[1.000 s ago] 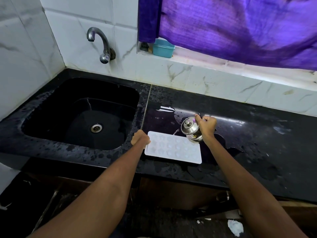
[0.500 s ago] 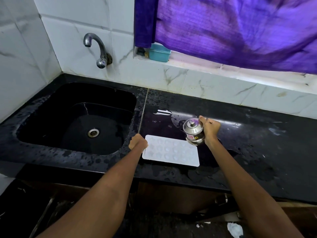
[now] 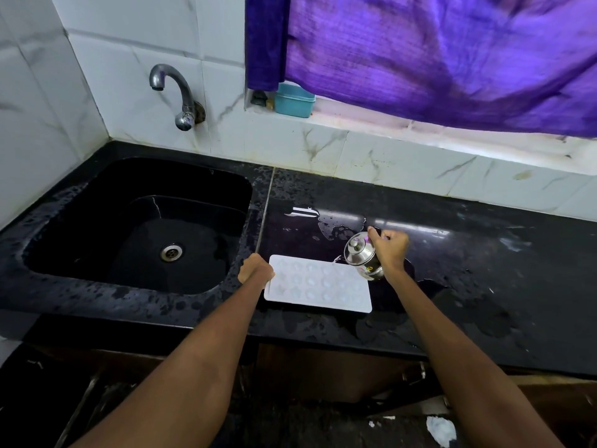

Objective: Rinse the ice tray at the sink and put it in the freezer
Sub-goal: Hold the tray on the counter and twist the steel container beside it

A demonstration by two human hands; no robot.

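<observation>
Both forearms bare; no sleeves, no jewellery visible.

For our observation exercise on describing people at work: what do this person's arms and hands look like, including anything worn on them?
Both arms are bare from the bottom edge of the picture to the wrists: no sleeves, gloves, watch or bracelets show. The left hand and right hand carry no visible rings, though the fingers are partly hidden. The forearms look slim and long.

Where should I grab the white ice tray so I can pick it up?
Probably by its short ends. The ice tray lies flat on the counter; the left hand already grips its left edge. Take the bare right edge too, from the side, and keep it level, since its cups face up.
</observation>
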